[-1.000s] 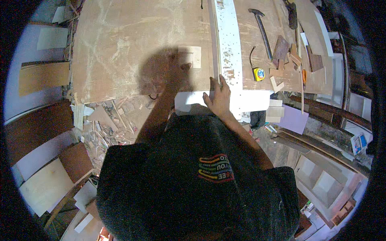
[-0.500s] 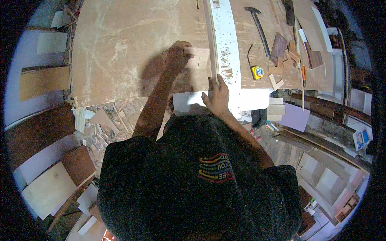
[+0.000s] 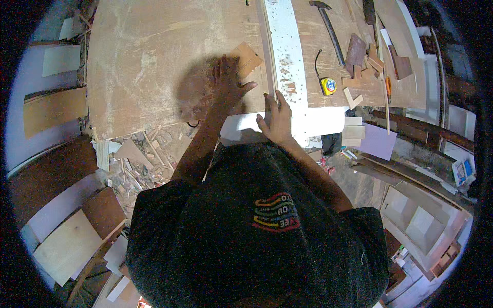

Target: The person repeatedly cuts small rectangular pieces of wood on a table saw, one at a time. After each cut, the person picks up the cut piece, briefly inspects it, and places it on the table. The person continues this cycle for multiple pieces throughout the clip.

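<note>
My left hand (image 3: 231, 84) is over the plywood tabletop, fingers spread and thumb stuck out, with nothing in it. Just beyond its fingers a small flat piece of wood (image 3: 248, 60) lies at a slant on the plywood. My right hand (image 3: 279, 122) rests with parted fingers at the near end of a narrow wooden strip (image 3: 268, 43). That strip runs along the left edge of a long white board (image 3: 289, 56) with chipped, brownish spots. A white crosspiece (image 3: 327, 121) lies across the near end of the board, partly under my right hand.
Right of the board are a hammer (image 3: 328, 33), a yellow tape measure (image 3: 327, 86), a small L-shaped wood piece (image 3: 352, 98) and a purple-brown block (image 3: 355, 53). Wood scraps (image 3: 138, 154) litter the floor at the left. Panels lean on both sides.
My left hand has let go of the small wood piece, spread its fingers and come slightly nearer me. The piece now lies turned on the tabletop. My right hand has barely moved.
</note>
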### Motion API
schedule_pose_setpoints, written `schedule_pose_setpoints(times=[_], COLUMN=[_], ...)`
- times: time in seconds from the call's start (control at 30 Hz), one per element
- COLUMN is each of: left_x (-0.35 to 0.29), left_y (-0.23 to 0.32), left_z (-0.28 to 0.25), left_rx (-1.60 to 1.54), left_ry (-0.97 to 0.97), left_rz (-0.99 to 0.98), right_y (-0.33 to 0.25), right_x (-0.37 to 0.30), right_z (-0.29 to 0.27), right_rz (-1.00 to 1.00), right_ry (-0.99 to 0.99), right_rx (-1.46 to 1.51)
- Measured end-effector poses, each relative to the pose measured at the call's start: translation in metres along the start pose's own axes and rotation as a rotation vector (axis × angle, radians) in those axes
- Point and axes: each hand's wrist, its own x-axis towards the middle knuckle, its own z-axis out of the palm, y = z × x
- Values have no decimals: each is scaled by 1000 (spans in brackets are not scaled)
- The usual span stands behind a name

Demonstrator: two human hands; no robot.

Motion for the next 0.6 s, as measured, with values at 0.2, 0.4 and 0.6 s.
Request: schedule_pose_setpoints(times=[0.2, 0.4, 0.6], left_x=[29, 44, 51], left_y=[-31, -51, -41], left_z=[13, 14, 3], left_rx=[-161, -143, 55], left_ry=[-105, -301, -285], left_rz=[44, 152, 67], right_y=[1, 2, 0], right_x=[2, 3, 4], right_z=[1, 2, 3], right_rz=[9, 41, 59], right_ry=[-12, -24, -23], right_rx=[17, 22, -4])
